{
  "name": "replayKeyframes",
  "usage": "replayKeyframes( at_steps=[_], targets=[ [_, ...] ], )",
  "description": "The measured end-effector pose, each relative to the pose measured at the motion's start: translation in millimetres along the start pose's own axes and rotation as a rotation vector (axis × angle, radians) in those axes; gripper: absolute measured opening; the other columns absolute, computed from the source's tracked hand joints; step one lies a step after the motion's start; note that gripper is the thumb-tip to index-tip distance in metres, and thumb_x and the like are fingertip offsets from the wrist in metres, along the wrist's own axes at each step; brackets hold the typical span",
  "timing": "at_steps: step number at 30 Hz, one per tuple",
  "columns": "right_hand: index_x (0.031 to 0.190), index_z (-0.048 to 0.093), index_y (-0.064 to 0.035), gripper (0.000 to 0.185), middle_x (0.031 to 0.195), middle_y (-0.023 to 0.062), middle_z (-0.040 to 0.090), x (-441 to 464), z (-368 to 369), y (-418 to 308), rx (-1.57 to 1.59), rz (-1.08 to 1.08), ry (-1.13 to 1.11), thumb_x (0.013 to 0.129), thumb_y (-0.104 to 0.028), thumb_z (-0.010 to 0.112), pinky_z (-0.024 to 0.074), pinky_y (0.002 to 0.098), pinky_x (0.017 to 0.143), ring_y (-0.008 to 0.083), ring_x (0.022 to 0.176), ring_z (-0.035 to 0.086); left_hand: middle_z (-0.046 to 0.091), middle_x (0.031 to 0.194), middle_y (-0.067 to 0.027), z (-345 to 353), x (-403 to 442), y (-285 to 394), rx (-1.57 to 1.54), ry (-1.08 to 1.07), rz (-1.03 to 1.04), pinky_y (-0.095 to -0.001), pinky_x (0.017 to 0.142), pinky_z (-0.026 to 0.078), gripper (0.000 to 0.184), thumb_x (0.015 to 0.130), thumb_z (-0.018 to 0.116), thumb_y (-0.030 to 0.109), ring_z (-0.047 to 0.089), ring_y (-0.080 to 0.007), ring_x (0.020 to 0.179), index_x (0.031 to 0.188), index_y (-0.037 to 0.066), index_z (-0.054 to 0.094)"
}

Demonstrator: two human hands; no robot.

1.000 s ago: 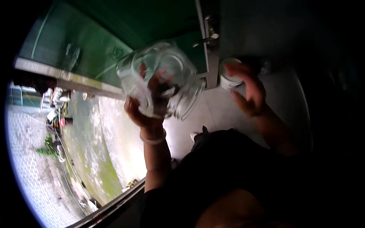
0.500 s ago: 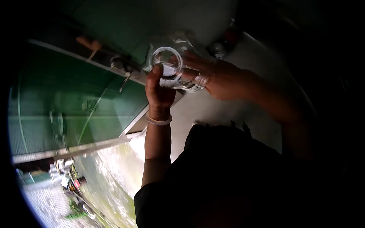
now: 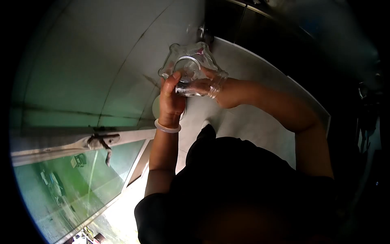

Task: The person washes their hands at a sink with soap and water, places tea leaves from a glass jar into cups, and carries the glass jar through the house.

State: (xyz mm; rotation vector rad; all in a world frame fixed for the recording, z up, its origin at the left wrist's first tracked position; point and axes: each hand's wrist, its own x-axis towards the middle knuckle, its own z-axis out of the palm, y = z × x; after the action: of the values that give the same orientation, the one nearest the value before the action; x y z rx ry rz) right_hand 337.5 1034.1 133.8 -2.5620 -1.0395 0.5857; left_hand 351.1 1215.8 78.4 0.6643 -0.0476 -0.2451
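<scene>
A clear glass bowl [image 3: 187, 51] with a wavy rim and round base is held in front of me. My left hand [image 3: 171, 97], with a pale bracelet at its wrist, grips its near side, thumb pressed on the glass. A clear glass jar [image 3: 214, 87] with a ringed mouth lies sideways against the bowl, its mouth toward my right wrist. The fingers of my right hand [image 3: 227, 91] show through the glass and seem to reach into this jar. Reflections hide exactly where the two pieces touch.
At the left is a framed glass door [image 3: 81, 179] with a metal handle [image 3: 101, 141]. A tiled wall [image 3: 122, 53] rises beyond the glassware. Dark cabinets [image 3: 276, 36] stand at the upper right, above a grey floor [image 3: 260, 61]. Bright light comes from the lower left.
My view has swung to the right, bringing the wall and cabinets into sight. Both hands still hold the glassware together, and the right hand is less blurred.
</scene>
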Motion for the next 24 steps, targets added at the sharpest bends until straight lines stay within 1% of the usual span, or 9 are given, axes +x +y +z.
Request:
replayKeyframes(
  at_steps=[4, 7, 11, 14, 16, 17, 20, 21, 24],
  targets=[
    [0.139, 0.028, -0.0221, 0.076, 0.142, 0.0015, 0.027, 48, 13, 33, 0.011, -0.003, 0.123, 0.073, 0.013, 0.043, 0.0334, 0.0374, 0.106, 0.0301, 0.134, 0.019, 0.058, 0.100, -0.0095, -32, 46, 6, -0.003, -0.021, -0.036, -0.0355, 0.082, 0.045, 0.054, 0.079, 0.061, 0.024, 0.056, -0.0215, 0.092, 0.124, 0.004, 0.039],
    [0.137, 0.032, -0.0180, 0.071, 0.141, 0.0051, 0.028, 37, -25, 48, 0.153, 0.171, 0.002, 0.074, 0.013, 0.041, 0.0351, 0.0379, 0.104, 0.0299, 0.131, 0.026, 0.053, 0.113, -0.0173, -29, 89, -3, 0.049, -0.099, -0.155, -0.0404, 0.084, 0.046, 0.049, 0.083, 0.054, 0.033, 0.055, -0.0292, 0.100, 0.124, 0.009, 0.042],
    [0.136, 0.033, -0.0210, 0.070, 0.143, 0.0060, 0.024, 20, -11, 80, 0.046, 0.001, 0.236, 0.075, 0.014, 0.038, 0.0361, 0.0373, 0.103, 0.0269, 0.132, 0.024, 0.053, 0.111, -0.0219, -7, 110, -22, 0.096, -0.096, -0.220, -0.0412, 0.079, 0.049, 0.053, 0.083, 0.053, 0.037, 0.056, -0.0312, 0.095, 0.125, 0.008, 0.040],
    [0.135, 0.034, -0.0238, 0.069, 0.145, 0.0058, 0.021, 22, 0, 105, -0.076, 0.023, 0.287, 0.077, 0.015, 0.036, 0.0365, 0.0368, 0.102, 0.0247, 0.134, 0.022, 0.058, 0.103, -0.0108, -11, 135, -32, 0.086, -0.260, -0.291, -0.0362, 0.082, 0.045, 0.032, 0.084, 0.053, 0.024, 0.055, -0.0224, 0.095, 0.110, 0.004, 0.051],
    [0.134, 0.034, -0.0259, 0.068, 0.145, 0.0054, 0.021, 26, -9, 110, 0.003, 0.105, 0.202, 0.079, 0.014, 0.036, 0.0362, 0.0367, 0.103, 0.0238, 0.134, 0.021, 0.057, 0.105, -0.0118, -24, 154, -48, 0.022, -0.228, -0.331, -0.0369, 0.082, 0.045, 0.038, 0.084, 0.053, 0.022, 0.055, -0.0240, 0.094, 0.117, 0.004, 0.047],
    [0.135, 0.033, -0.0225, 0.063, 0.143, 0.0069, 0.025, 26, -16, 120, 0.261, 0.153, 0.117, 0.082, 0.011, 0.036, 0.0374, 0.0366, 0.102, 0.0246, 0.133, 0.024, 0.057, 0.106, -0.0120, -21, 158, -55, 0.005, -0.201, -0.340, -0.0374, 0.082, 0.046, 0.040, 0.084, 0.053, 0.022, 0.056, -0.0244, 0.094, 0.119, 0.003, 0.046],
    [0.134, 0.033, -0.0141, 0.054, 0.139, 0.0086, 0.029, 9, -39, 139, 0.051, 0.238, -0.062, 0.084, 0.007, 0.037, 0.0399, 0.0358, 0.098, 0.0258, 0.127, 0.032, 0.056, 0.105, -0.0119, 22, 169, -67, 0.033, -0.169, -0.418, -0.0427, 0.079, 0.048, 0.045, 0.084, 0.052, 0.031, 0.057, -0.0267, 0.092, 0.119, 0.005, 0.045],
    [0.130, 0.035, -0.0065, 0.047, 0.127, 0.0137, 0.041, 3, -32, 154, 0.103, 0.227, 0.055, 0.085, 0.004, 0.039, 0.0441, 0.0360, 0.091, 0.0286, 0.112, 0.048, 0.056, 0.104, -0.0118, 29, 174, -74, 0.016, -0.186, -0.454, -0.0442, 0.078, 0.048, 0.046, 0.083, 0.052, 0.034, 0.057, -0.0273, 0.093, 0.119, 0.006, 0.045],
    [0.099, 0.054, 0.0024, 0.020, 0.093, 0.0199, 0.061, -18, -34, 192, 0.079, 0.273, 0.120, 0.081, -0.003, 0.045, 0.0480, 0.0442, 0.075, 0.0369, 0.085, 0.060, 0.055, 0.105, -0.0111, 37, 199, -101, 0.014, -0.118, -0.534, -0.0463, 0.080, 0.047, 0.051, 0.080, 0.053, 0.044, 0.057, -0.0284, 0.092, 0.119, 0.010, 0.047]
  ],
)
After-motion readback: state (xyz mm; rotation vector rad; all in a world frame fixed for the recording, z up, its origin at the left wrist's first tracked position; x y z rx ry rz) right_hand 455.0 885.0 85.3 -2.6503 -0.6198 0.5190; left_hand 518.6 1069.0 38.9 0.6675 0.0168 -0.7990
